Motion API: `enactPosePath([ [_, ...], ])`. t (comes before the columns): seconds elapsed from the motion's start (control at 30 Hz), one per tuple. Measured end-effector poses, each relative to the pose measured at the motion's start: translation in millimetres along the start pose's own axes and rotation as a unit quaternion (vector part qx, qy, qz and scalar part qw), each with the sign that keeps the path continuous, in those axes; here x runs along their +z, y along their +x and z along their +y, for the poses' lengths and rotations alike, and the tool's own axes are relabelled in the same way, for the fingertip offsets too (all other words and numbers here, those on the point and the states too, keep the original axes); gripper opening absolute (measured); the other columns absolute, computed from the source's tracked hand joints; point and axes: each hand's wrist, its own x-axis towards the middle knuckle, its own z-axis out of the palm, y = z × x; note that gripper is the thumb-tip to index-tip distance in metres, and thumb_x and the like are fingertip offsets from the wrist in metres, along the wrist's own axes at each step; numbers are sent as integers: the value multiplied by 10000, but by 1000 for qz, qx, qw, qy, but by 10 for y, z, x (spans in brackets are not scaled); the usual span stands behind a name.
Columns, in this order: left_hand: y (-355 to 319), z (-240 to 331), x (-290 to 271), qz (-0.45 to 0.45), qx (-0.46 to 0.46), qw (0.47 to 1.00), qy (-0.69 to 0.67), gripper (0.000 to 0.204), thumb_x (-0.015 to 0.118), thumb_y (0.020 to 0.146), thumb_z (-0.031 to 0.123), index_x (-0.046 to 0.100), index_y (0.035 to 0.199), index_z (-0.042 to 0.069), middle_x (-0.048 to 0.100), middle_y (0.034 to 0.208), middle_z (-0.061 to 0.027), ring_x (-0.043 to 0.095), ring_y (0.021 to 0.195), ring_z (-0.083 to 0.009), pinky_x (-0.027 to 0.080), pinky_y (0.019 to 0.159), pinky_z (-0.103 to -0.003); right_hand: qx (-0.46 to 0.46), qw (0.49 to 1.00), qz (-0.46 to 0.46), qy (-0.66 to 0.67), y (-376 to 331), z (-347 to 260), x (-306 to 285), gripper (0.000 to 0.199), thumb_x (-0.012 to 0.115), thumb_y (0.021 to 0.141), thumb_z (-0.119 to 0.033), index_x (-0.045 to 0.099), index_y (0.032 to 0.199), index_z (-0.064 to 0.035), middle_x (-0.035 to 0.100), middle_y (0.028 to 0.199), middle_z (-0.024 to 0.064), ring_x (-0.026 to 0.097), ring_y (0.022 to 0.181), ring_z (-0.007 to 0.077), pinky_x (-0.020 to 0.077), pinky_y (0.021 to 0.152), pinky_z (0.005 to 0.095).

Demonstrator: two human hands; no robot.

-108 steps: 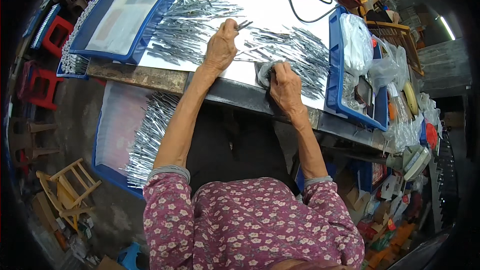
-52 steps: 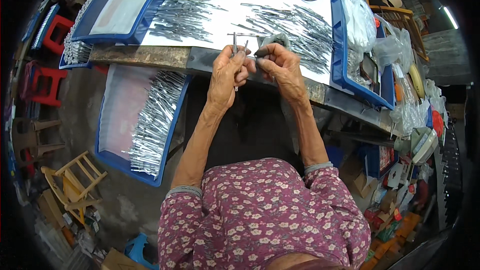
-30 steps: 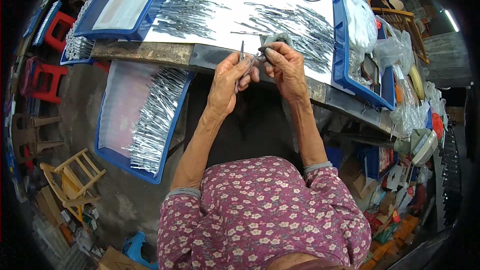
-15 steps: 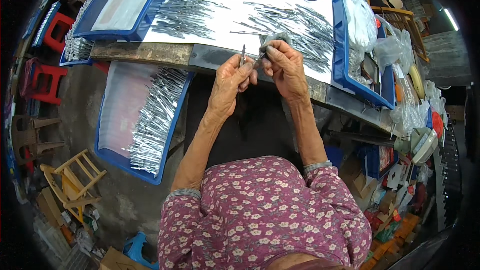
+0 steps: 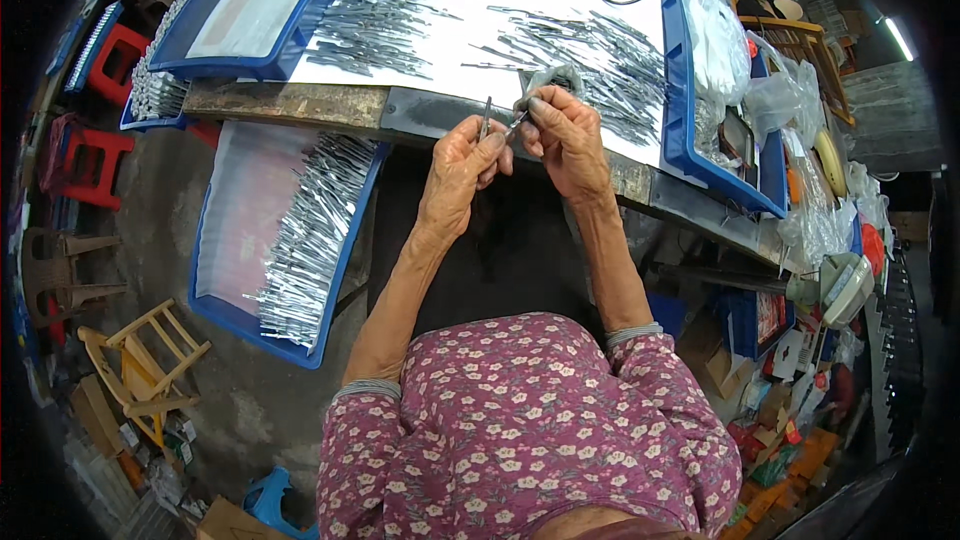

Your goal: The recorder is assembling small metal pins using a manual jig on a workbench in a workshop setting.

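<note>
Rods [image 5: 305, 240] at the left, in the blue tray [image 5: 235, 230] below the desk [image 5: 290, 102], looked light, stiff and slick, likely to slide over one another and best pinched near mid-length. To their right, the left hand [image 5: 458, 165] had its grip clamped on a held rod [image 5: 486, 115], which jutted forward past the thumb. A slim dark piece [image 5: 517, 124] slanted between the hands, pinched at its farther end by the right hand [image 5: 570, 135]. Just beyond that grip lay a crumpled grey bundle [image 5: 560, 75], then a loose pile [image 5: 600, 60] of similar lengths.
</note>
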Motion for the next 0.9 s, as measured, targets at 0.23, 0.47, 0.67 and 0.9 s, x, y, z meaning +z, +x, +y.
enactPosePath([
  [0.23,-61,14,2,3,7,1000,9,143,536,869,189,524,888,48,525,629,-1,365,494,-11,252,446,-148,-3,999,-10,-30,-34,9,22,145,519,870,-119,543,876,24,518,699,17,472,568,66,354,473,182],
  [0.47,-111,8,8,4,24,999,30,158,541,868,203,539,911,50,535,651,8,377,505,-16,259,465,-148,-22,986,5,-165,-65,8,51,145,496,883,-120,536,861,18,504,628,16,449,512,59,347,452,176],
  [0.67,-106,-30,17,33,49,994,93,127,537,867,160,536,907,40,518,644,18,374,513,-13,264,469,-145,-37,961,24,-273,-86,-34,140,143,475,887,-109,533,850,17,502,594,11,439,484,57,359,448,184],
  [0.9,-86,-19,68,40,47,996,56,106,534,864,123,524,909,28,512,646,10,372,505,-12,260,451,-140,-62,961,43,-266,-97,73,80,122,514,864,-100,557,863,13,520,616,6,469,516,56,372,461,181],
])
